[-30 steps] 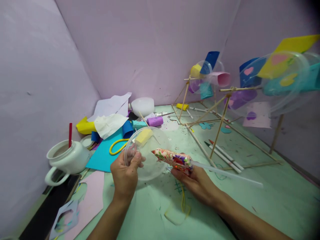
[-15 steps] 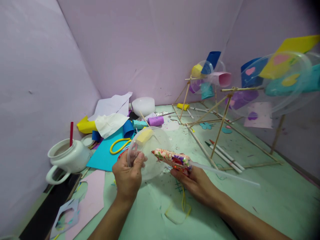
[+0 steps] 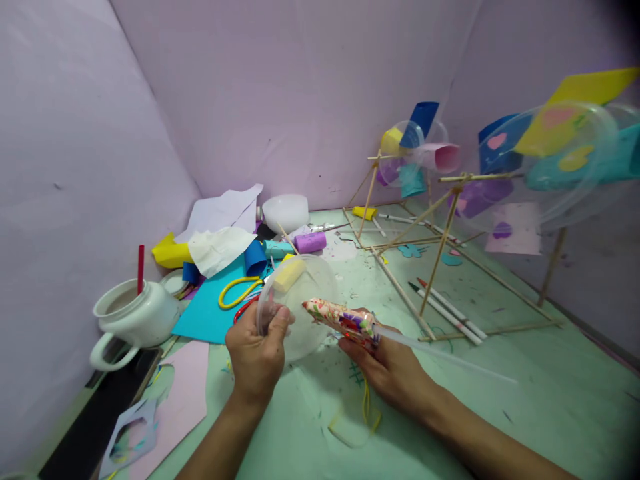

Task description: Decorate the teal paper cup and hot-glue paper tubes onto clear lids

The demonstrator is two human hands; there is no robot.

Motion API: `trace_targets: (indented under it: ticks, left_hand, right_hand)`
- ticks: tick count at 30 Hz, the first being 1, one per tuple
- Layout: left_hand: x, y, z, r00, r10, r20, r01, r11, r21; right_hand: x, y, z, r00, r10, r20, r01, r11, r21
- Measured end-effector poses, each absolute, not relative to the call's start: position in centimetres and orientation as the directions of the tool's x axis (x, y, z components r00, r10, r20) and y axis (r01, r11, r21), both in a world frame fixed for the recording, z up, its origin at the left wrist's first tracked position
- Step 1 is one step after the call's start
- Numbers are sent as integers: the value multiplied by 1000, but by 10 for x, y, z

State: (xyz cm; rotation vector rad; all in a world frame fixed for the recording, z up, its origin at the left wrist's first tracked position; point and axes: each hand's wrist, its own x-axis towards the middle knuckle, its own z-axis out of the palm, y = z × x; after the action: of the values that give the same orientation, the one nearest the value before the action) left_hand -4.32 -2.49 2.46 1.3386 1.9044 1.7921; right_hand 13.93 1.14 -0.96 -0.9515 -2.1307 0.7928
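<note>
My left hand (image 3: 257, 350) pinches the rim of a clear round plastic lid (image 3: 307, 320), thumb on the near face and fingers behind. The lid stands tilted, and a yellow piece (image 3: 289, 272) shows through its upper part. In my right hand (image 3: 395, 367) is a glue gun (image 3: 345, 321) wrapped in a flowered pattern, with a long clear glue stick (image 3: 450, 359) trailing from its back. Its nozzle points left toward the lid; whether it touches I cannot tell. Scissors with yellow and red handles (image 3: 239, 293) lie just behind my left hand.
Two stick frames carrying wheels with coloured paper blades (image 3: 420, 157) stand on the right. Markers (image 3: 450, 313) lie inside the nearer frame (image 3: 439, 253). At left are a white pot (image 3: 145, 313), blue foam sheet (image 3: 200, 320) and pink paper scrap (image 3: 187, 383). A purple roll (image 3: 310, 242) lies at the back.
The view has shifted slightly. My hands keep their holds on the lid and the glue gun, with the lid turned a little and the glue stick's tail end slightly lower.
</note>
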Motion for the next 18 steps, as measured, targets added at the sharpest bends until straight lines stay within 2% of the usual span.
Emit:
trace_targets:
  ticks: [18]
  left_hand:
    - [-44, -25, 25, -560, 714, 419, 470, -142, 871]
  right_hand:
    - [137, 8, -8, -473, 818, 327, 395, 529, -751]
